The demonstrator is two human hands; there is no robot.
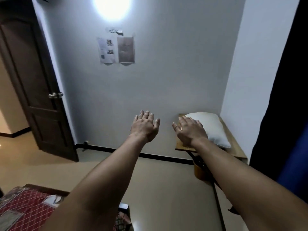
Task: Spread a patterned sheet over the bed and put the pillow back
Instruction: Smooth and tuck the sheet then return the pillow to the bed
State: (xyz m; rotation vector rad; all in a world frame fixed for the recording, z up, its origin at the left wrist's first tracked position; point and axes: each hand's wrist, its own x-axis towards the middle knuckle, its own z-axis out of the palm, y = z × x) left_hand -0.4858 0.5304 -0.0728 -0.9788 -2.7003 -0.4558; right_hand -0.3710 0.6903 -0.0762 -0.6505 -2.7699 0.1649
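A white pillow [211, 127] lies on a small wooden table [233, 147] in the right corner by the wall. Both my arms are stretched out toward it. My right hand [190, 130] is flat with straight fingers, in front of the pillow's left end; I cannot tell whether it touches the pillow. My left hand [145, 126] hovers in the air to the left of the table, fingers straight and spread, holding nothing. The red patterned sheet [28, 209] covers the bed corner at the bottom left.
A dark wooden door [36, 90] stands open on the left, with tiled floor [150, 177] between bed and table. Papers [116, 50] are taped to the grey wall. A dark curtain [283, 97] hangs at the right. Black table legs [216, 197] run down under the table.
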